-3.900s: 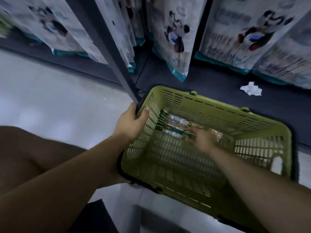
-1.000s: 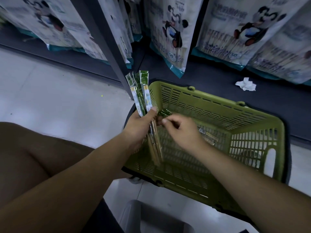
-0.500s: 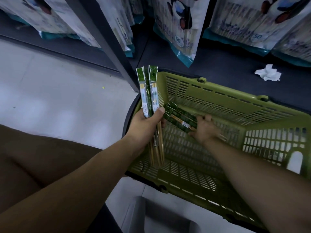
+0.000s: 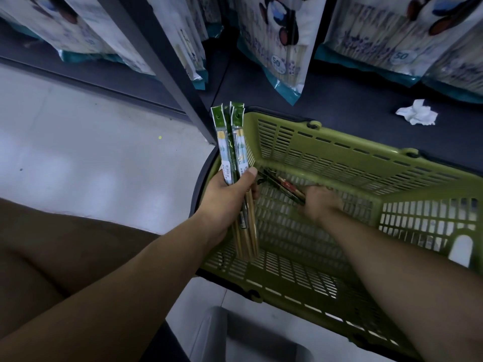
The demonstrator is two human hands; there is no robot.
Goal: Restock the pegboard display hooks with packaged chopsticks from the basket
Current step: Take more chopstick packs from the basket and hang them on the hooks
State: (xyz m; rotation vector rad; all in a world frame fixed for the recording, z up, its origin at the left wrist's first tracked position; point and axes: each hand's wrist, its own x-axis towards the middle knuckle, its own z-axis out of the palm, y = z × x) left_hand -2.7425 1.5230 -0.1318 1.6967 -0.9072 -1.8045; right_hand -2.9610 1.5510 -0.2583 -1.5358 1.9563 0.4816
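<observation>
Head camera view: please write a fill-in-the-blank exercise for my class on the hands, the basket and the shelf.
1. The left hand holds several chopstick packs with their green tops pointing ____.
2. The right hand reaches down into the ____ basket.
3. The crumpled tissue on the dark shelf is ____.
4. The hanging bags show the number ____.

Missing words: up; green; white; 50.

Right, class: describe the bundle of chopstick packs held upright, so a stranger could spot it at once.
Start at the olive-green slotted plastic basket in front of the dark bottom shelf. At its left rim, the left hand grips a bundle of long clear chopstick packs with green header cards. Unlike the loose packs down in the basket, these stand upright.
</observation>
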